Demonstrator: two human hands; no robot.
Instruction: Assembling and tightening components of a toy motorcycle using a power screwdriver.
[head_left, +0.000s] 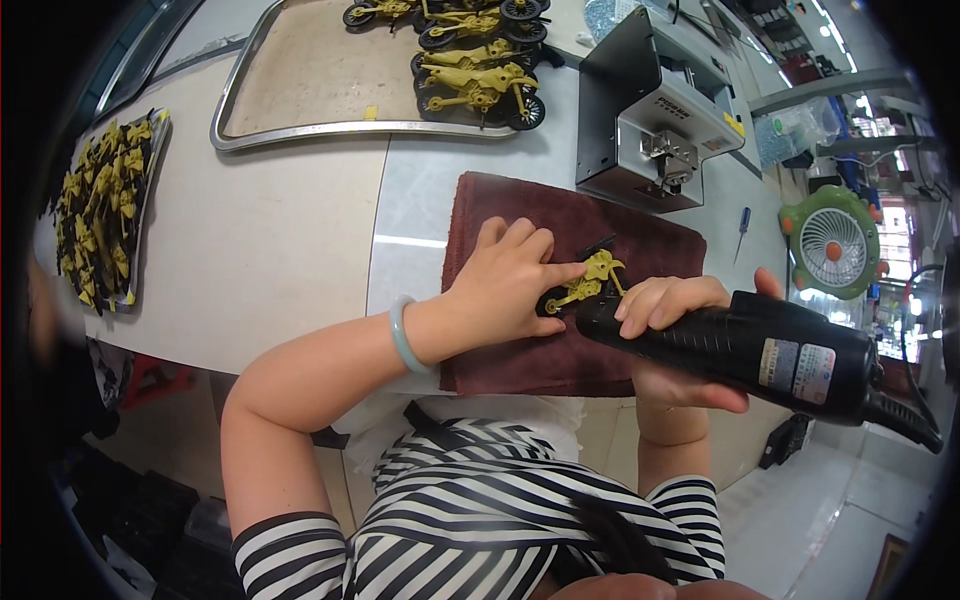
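Note:
A yellow and black toy motorcycle frame [597,275] lies on a folded dark red towel [500,355]. My left hand [510,285] steadies it, with the index finger on its yellow body and the thumb at its lower left side; some of its black parts are hidden under the fingers. My right hand [670,310] is wrapped around a black corded electric screwdriver [740,350], held slantwise. The tool's nose points left at the toy's near side. Whether its bit touches a screw I cannot see.
Beyond the towel stands a grey and black screw feeder [655,125]. A metal-rimmed tray [350,128] at the back bears several yellow and black toy motorcycles [480,85]. More yellow and black parts [105,210] fill a tray at far left. A small screwdriver [743,225] and green fan [833,243] are at right.

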